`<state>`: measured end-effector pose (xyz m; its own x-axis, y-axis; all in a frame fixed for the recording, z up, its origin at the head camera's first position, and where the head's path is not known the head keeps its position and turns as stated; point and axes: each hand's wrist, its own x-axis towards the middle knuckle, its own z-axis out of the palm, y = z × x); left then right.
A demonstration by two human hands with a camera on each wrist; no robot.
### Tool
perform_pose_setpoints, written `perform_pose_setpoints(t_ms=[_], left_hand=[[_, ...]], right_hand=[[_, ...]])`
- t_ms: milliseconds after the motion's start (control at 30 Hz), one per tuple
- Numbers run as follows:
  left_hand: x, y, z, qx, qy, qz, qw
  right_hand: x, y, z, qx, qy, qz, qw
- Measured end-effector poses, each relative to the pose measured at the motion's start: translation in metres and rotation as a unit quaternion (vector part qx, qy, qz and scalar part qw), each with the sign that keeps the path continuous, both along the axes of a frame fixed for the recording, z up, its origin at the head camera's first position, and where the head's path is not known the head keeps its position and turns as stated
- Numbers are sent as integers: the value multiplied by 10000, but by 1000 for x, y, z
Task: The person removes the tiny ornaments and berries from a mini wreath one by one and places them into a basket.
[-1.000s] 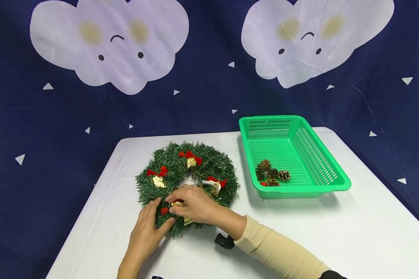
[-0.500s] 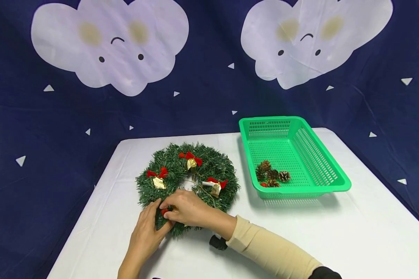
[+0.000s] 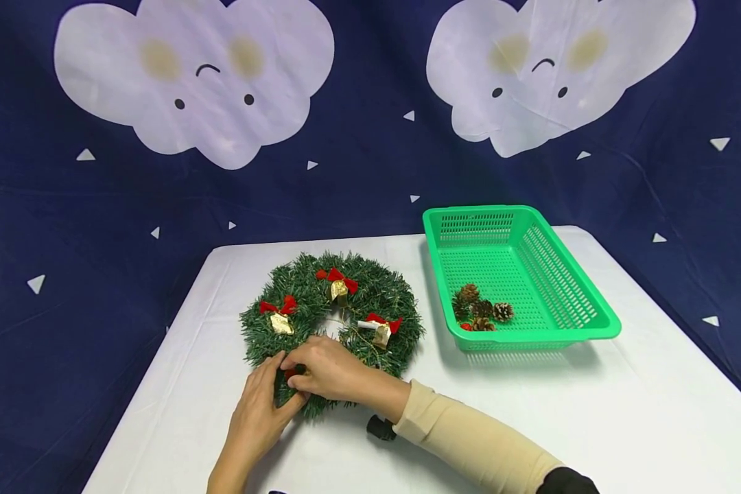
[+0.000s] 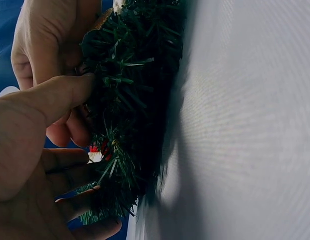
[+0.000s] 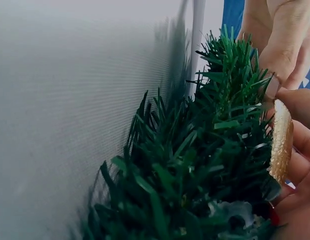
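A green tinsel wreath (image 3: 401, 288) lies on the white table, trimmed with red bows and gold bells. My left hand (image 3: 259, 405) holds its near left edge, thumb on the near side and spread fingers in the foliage. Beside that thumb my right hand (image 3: 333, 370) bends over the wreath, its curled fingers pinching a small red ornament (image 3: 292, 374), mostly hidden under them. In the right wrist view a gold bell (image 5: 281, 142) stands against the right fingers. The left wrist view shows both hands close together at the foliage (image 4: 124, 90).
To the right stands a green plastic basket (image 3: 568, 274) with several pine cones (image 3: 503, 312) and a red berry (image 3: 466, 327) in its near left corner. A dark blue cloth with clouds hangs behind the table (image 3: 500, 412).
My right hand has moved slightly left and toward me along the wreath, from a gold bell to the red ornament. My left hand stays in place.
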<state>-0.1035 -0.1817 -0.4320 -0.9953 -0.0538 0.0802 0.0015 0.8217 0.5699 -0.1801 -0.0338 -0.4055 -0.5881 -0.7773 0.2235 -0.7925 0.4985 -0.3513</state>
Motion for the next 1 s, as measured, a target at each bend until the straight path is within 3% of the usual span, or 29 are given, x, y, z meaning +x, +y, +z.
perform_pose_setpoints(t_ms=[1000], left_hand=[[3, -1, 1, -55, 242, -103, 9996]], right_hand=[[0, -11, -11, 583, 1234, -249, 9903]])
